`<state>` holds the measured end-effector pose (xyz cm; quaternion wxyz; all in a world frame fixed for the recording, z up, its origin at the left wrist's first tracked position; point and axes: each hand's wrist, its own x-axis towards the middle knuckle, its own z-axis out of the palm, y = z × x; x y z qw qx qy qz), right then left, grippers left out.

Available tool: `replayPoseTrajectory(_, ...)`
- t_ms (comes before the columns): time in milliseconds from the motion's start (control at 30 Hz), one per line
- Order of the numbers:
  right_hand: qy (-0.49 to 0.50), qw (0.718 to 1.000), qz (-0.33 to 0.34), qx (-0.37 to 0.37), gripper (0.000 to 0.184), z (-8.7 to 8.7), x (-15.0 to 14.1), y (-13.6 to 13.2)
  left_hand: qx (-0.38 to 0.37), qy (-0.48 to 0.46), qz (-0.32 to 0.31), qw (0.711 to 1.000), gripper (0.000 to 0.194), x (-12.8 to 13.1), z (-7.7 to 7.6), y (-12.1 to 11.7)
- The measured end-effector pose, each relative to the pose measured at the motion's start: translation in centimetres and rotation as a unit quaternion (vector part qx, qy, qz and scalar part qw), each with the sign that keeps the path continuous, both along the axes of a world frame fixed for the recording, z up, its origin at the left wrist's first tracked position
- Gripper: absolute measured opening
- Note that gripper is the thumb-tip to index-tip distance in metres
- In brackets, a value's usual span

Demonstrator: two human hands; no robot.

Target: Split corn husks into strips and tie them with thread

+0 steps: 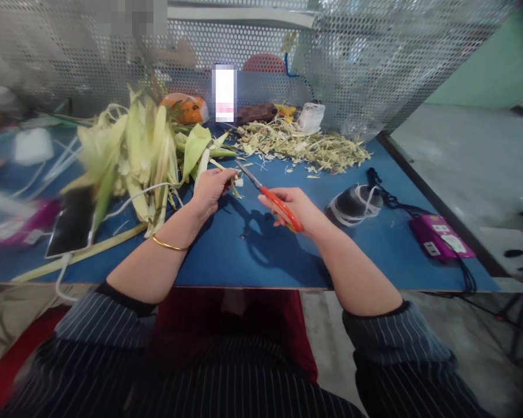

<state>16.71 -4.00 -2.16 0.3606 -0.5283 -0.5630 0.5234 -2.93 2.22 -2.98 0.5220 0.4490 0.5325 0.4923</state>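
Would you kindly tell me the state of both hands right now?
Left hand: closed, pinching a husk strip at the fingertips.
Right hand: closed on the handles of the scissors.

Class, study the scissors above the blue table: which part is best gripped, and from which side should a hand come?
Grip the scissors by the orange-red handles, coming from the near right, as the right hand does. The loops face that way, while the pointed blades reach forward and leftward, so a far-side grip would probably meet the tips.
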Motion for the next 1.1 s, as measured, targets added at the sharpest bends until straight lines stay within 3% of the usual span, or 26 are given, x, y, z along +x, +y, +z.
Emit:
replayPoseTrajectory(133, 0.015, 0.996, -0.091, 0.022, 0.044, 0.1, 1.1, 1.2, -0.025, -0.054, -0.020, 0.998, 0.021, -0.6, 0.6, 0.2)
replayPoseTrajectory(200, 0.009, 0.995, -0.094, 0.011, 0.042, 0.4, 1.9, 1.3, -0.053, -0.099, -0.026, 0.993, 0.020, -1.2, 1.3, 0.3)
replayPoseTrajectory(267, -0.012, 0.999, -0.036, -0.018, 0.039, 1.1, 2.6, 0.9, -0.067, -0.136, -0.027, 0.988, 0.012, -2.0, 2.1, 0.5)
replayPoseTrajectory(333, -0.049, 0.995, 0.068, -0.050, 0.037, 1.7, 3.1, 0.4, -0.053, -0.155, -0.021, 0.986, 0.004, -2.8, 2.9, 0.6)
replayPoseTrajectory(433, -0.109, 0.966, 0.219, -0.082, 0.039, 2.3, 3.3, 0.5, -0.025, -0.168, 0.006, 0.985, 0.003, -3.7, 3.6, 0.7)
replayPoseTrajectory(500, -0.137, 0.955, 0.240, -0.104, 0.041, 2.1, 3.1, 1.4, -0.021, -0.178, 0.023, 0.984, 0.002, -4.0, 3.7, 0.8)
replayPoseTrajectory(567, -0.162, 0.968, 0.158, -0.107, 0.044, 1.5, 3.0, 2.7, -0.023, -0.191, 0.025, 0.981, 0.002, -4.0, 3.6, 0.8)
replayPoseTrajectory(667, -0.226, 0.969, -0.093, -0.023, 0.039, 0.4, 2.9, 4.4, -0.031, -0.202, 0.018, 0.979, 0.005, -3.8, 3.4, 0.7)
replayPoseTrajectory(700, -0.224, 0.966, -0.128, -0.002, 0.040, 0.2, 2.9, 4.7, -0.033, -0.203, 0.015, 0.978, 0.006, -3.7, 3.3, 0.7)
replayPoseTrajectory(767, -0.195, 0.974, -0.116, 0.022, 0.044, 0.0, 2.7, 4.6, -0.035, -0.205, 0.008, 0.978, 0.008, -3.6, 3.3, 0.5)
replayPoseTrajectory(833, -0.189, 0.981, -0.038, 0.034, 0.047, 0.2, 2.0, 4.2, -0.038, -0.212, -0.004, 0.976, 0.009, -3.4, 3.3, 0.4)
replayPoseTrajectory(900, -0.221, 0.973, 0.050, 0.036, 0.046, 0.5, 1.2, 4.0, -0.045, -0.219, -0.018, 0.974, 0.009, -3.3, 3.3, 0.3)
replayPoseTrajectory(967, -0.271, 0.958, 0.090, 0.038, 0.041, 0.7, 0.5, 4.3, -0.052, -0.220, -0.028, 0.974, 0.009, -3.1, 3.1, 0.2)
replayPoseTrajectory(1033, -0.341, 0.936, 0.030, 0.075, 0.031, 0.5, 0.4, 4.9, -0.053, -0.219, -0.038, 0.973, 0.009, -3.0, 2.9, 0.1)
replayPoseTrajectory(1100, -0.375, 0.914, -0.090, 0.123, 0.026, 0.1, 1.0, 5.2, -0.051, -0.223, -0.050, 0.972, 0.008, -2.8, 2.6, 0.1)
